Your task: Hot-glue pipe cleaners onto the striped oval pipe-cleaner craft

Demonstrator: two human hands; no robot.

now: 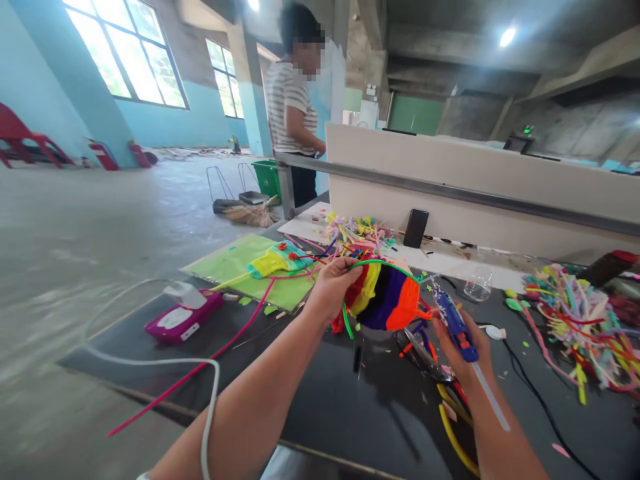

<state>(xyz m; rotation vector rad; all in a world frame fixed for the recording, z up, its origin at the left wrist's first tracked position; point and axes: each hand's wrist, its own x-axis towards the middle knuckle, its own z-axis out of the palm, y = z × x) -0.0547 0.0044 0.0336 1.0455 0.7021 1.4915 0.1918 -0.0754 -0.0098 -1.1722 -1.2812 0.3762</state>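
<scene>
At twelve o'clock, the left hand [336,285] is pinching a colour-filled striped panel [381,301], green edging [384,263] seemingly unfinished, while the right hand [481,353] is gripping a glue gun [454,323].

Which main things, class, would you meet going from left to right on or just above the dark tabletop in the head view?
Magenta power strip → yellow-and-blue craft piece → left hand → multicoloured striped craft piece → blue hot-glue gun → pile of mixed-colour pipe cleaners.
</scene>
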